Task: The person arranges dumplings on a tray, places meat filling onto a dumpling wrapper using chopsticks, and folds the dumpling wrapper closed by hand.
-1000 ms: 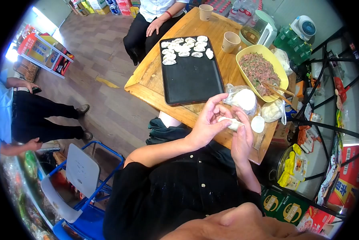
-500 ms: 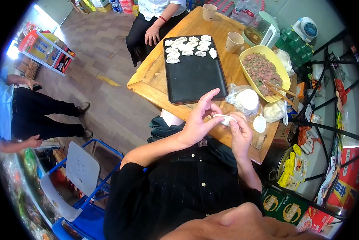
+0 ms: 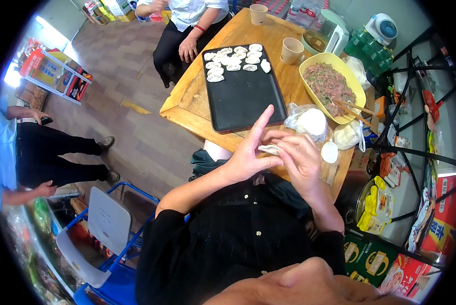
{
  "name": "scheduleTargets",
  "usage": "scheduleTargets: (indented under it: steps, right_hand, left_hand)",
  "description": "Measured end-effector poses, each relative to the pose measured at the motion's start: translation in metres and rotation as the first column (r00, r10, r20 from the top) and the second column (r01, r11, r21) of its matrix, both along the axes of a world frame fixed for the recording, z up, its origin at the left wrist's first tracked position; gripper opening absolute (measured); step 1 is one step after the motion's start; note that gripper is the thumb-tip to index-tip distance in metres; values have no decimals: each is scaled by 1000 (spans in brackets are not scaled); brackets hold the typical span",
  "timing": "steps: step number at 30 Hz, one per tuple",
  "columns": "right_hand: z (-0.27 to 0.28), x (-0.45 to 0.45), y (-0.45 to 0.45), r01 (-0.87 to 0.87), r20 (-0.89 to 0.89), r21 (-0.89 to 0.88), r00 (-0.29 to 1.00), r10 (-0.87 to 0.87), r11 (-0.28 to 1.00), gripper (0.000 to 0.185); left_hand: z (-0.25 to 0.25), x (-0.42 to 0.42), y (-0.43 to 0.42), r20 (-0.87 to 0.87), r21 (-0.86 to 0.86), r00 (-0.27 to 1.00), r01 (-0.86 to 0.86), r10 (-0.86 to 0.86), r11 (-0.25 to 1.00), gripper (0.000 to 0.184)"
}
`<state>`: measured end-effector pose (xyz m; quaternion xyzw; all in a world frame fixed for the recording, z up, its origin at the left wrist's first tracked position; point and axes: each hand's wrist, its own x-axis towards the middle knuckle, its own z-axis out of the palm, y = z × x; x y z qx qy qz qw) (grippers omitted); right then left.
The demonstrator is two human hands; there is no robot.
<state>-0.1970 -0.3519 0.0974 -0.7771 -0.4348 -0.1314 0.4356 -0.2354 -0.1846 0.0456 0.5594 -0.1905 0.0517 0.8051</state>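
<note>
A person in a black buttoned shirt works a small white dough dumpling point(image 3: 270, 149) near the edge of a wooden counter point(image 3: 187, 104), the left hand point(image 3: 244, 158) steadying it between thumb and fingers, the index finger raised, while the right hand point(image 3: 303, 161) clamps its near end in a pinching grip. Pleated dumplings point(image 3: 233, 60) line the far end of a black rectangular tray point(image 3: 245, 104); a yellow bowl of minced filling point(image 3: 329, 85) sits beyond a round white wrapper point(image 3: 329, 152). Pressing too hard could tear the thin dough; an uneven pinch could leave the seam gaping; a slack hold could drop it.
</note>
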Motion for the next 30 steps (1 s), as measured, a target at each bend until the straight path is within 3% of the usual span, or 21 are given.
scheduleTargets:
  steps: [2,5,7,8,9,11,15,18,30]
  right_hand:
    - [2,1,1,18,-26,4,1000,-17,1000,26]
    - [3,-1,-5,27,-85,22,996,-25,999,28]
    - [-4,-7,-10,131,-388,175,920,-54,976,29]
    - [-17,-4,-21,47,-498,194,865,57,980,39]
    - [-18,-8,-21,48,-500,193,864,56,980,39]
    - [-18,-15,-20,83,-659,340,732,174,937,45]
    - [-23,-19,-13,107,-628,374,760,167,921,44]
    - [-24,-22,-11,149,-703,395,685,193,907,43]
    - [-38,-16,-6,166,-621,492,755,211,855,43]
  left_hand:
    - [7,-7,0,-158,-79,987,-13,1,997,101]
    - [2,-10,4,-196,-43,979,-70,60,997,93]
    - [3,-12,3,-183,-63,978,-112,99,992,90]
    - [4,-14,3,-168,-83,976,-152,137,985,88]
    - [6,-14,3,-171,-83,976,-152,136,985,88]
    - [12,-15,3,-187,-119,975,-145,121,982,82]
    - [13,-13,2,-187,-121,976,-132,108,984,80]
    - [13,-12,3,-189,-101,976,-131,111,986,79]
    - [24,-1,12,-306,-12,951,-50,44,999,69]
